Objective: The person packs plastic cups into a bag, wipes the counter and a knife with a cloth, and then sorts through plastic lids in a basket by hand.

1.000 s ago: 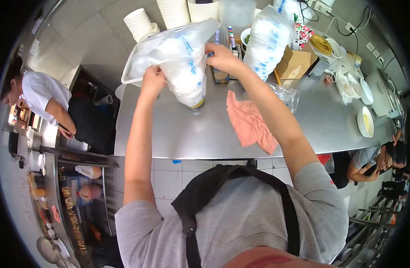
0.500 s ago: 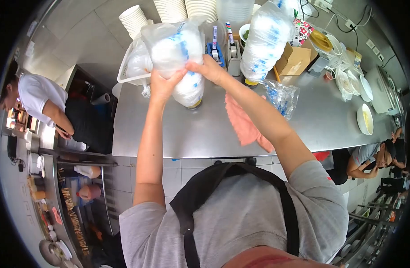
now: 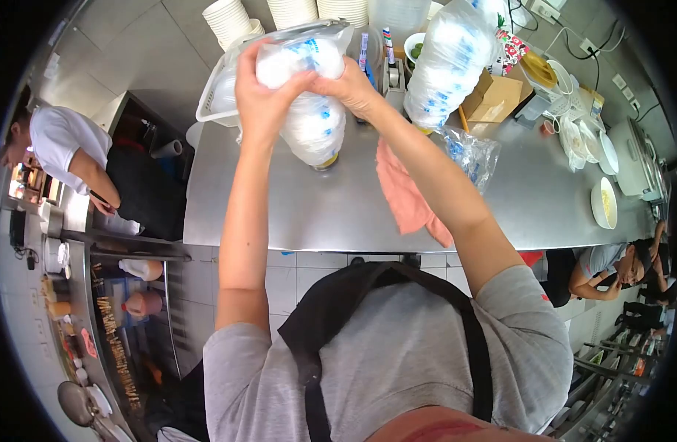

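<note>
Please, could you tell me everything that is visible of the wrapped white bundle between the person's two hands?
The wrapped white bundle is a tall, rounded column in crinkled, translucent plastic with blue print. It looks narrower towards its lower end, where a yellow edge shows at the steel table. It seems to stand upright, beside a white basket. The left hand and right hand hold its upper part, thumbs close together. Its contents cannot be identified.

Bright, even indoor light, soft sheen on the steel tabletop [image 3: 320, 214], strong fisheye curvature, black corners
</note>
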{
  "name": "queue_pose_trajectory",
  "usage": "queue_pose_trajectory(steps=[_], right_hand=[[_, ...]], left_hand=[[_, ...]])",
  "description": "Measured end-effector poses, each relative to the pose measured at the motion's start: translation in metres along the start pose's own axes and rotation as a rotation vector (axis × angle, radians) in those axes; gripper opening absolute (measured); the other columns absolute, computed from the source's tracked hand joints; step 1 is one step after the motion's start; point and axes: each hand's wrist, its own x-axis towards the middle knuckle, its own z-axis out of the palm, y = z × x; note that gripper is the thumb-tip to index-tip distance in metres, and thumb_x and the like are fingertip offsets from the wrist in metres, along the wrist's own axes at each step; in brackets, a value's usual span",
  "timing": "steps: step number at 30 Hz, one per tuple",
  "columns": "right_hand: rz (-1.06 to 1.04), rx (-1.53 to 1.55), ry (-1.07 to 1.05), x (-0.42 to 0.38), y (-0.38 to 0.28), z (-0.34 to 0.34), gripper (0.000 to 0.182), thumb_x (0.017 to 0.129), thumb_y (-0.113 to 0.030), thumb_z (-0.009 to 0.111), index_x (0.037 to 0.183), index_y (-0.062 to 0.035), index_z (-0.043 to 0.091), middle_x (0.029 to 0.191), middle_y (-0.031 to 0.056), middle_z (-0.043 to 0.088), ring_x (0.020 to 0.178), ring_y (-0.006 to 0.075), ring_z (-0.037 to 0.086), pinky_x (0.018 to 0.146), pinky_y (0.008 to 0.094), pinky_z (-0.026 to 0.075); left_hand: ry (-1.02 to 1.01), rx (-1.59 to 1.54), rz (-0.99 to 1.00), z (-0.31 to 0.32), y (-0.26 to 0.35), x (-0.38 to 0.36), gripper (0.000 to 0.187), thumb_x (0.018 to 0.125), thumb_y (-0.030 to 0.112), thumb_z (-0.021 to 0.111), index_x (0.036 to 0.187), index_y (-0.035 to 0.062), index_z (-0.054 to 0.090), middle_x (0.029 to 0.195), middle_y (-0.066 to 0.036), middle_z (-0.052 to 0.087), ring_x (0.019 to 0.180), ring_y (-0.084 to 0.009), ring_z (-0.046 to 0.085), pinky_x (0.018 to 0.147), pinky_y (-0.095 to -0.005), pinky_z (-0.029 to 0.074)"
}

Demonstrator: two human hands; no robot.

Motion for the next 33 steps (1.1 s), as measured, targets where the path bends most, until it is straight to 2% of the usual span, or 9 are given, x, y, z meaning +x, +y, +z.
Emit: queue_pose_trajectory(steps=[5,11,13,16,18,21,23,26,33], right_hand=[[0.004,-0.338,0.038,-0.039,0.049,-0.013,0.08,0.064,-0.042,0.075,0.125,-0.0034,0.041,0.115,0.0123,0.055,0.106,0.0217,0.052,0.09,0.0318,0.039],[-0.091,-1.169,-0.025,-0.071,-0.046,-0.052,0.057,0.072,-0.035,0.069,0.113,0.0002,0.052,0.096,0.0209,0.06,0.096,0.0263,0.057,0.085,0.0344,0.043],[-0.529,-1.212,0.444,-0.073,-0.102,-0.072,0.022,0.074,-0.025,0.069,0.078,-0.0037,0.065,0.083,0.0039,0.065,0.081,0.0147,0.061,0.069,0.0286,0.047],[-0.417,-1.38,0.703,-0.071,-0.158,-0.117,0.032,0.072,-0.018,0.071,0.101,-0.0071,0.061,0.095,0.0055,0.062,0.091,0.0154,0.059,0.074,0.0285,0.047],[-0.2,-1.684,0.616,-0.063,-0.172,-0.135,0.079,0.062,-0.042,0.075,0.126,-0.0072,0.045,0.115,0.0165,0.055,0.106,0.0271,0.052,0.093,0.038,0.039],[0.138,-1.346,0.166,-0.05,-0.167,-0.154,0.081,0.061,-0.042,0.075,0.126,-0.0051,0.044,0.114,0.0162,0.056,0.105,0.0275,0.052,0.092,0.0356,0.04],[0.025,-1.383,0.215,-0.052,-0.163,-0.146,0.081,0.061,-0.041,0.075,0.126,-0.0048,0.044,0.115,0.0172,0.055,0.105,0.0266,0.052,0.092,0.0335,0.04],[0.048,-1.323,0.207,-0.052,-0.161,-0.143,0.083,0.059,-0.038,0.077,0.127,-0.0045,0.043,0.113,0.0162,0.056,0.105,0.0248,0.052,0.092,0.0333,0.04],[-0.21,-0.986,0.236,-0.045,-0.126,-0.158,0.087,0.062,-0.03,0.077,0.132,-0.0058,0.031,0.127,0.0141,0.043,0.117,0.023,0.041,0.098,0.0327,0.033]], left_hand=[[0.091,0.304,0.059,-0.001,-0.022,-0.015,0.054,0.059,0.014,0.08,0.103,0.0002,0.052,0.094,-0.009,0.059,0.084,-0.0157,0.056,0.075,-0.0288,0.045],[0.044,0.231,0.026,-0.025,-0.037,-0.023,0.054,0.066,0.014,0.077,0.109,-0.0006,0.049,0.101,-0.009,0.056,0.09,-0.0164,0.054,0.08,-0.0281,0.042],[0.016,0.244,-0.001,-0.034,-0.038,-0.02,0.053,0.067,0.014,0.076,0.109,-0.0008,0.048,0.101,-0.009,0.056,0.091,-0.0163,0.054,0.081,-0.028,0.042],[-0.015,0.273,-0.056,-0.036,-0.037,-0.023,0.054,0.068,0.015,0.075,0.111,-0.0014,0.046,0.103,-0.01,0.054,0.093,-0.0163,0.052,0.083,-0.0282,0.041],[-0.026,0.279,-0.08,-0.034,-0.034,-0.024,0.056,0.068,0.016,0.075,0.112,-0.0017,0.045,0.104,-0.011,0.053,0.094,-0.0163,0.051,0.084,-0.0285,0.04],[0.043,0.455,0.063,-0.016,-0.02,-0.033,0.06,0.067,0.012,0.073,0.116,-0.0017,0.04,0.109,-0.015,0.051,0.103,-0.0223,0.049,0.089,-0.033,0.037],[0.309,0.762,0.649,0.007,0.003,-0.038,0.063,0.065,0.009,0.07,0.118,-0.0007,0.037,0.117,-0.018,0.046,0.111,-0.031,0.043,0.094,-0.0388,0.033],[0.082,0.539,0.932,0.049,0.026,-0.036,0.064,0.063,0.007,0.067,0.119,0.0001,0.037,0.122,-0.02,0.042,0.114,-0.0373,0.039,0.096,-0.0433,0.031],[-0.242,0.204,0.371,0.166,-0.024,0.035,0.07,0.065,0.027,0.077,0.118,0.0,0.04,0.118,-0.016,0.048,0.11,-0.0234,0.047,0.087,-0.0367,0.04]])
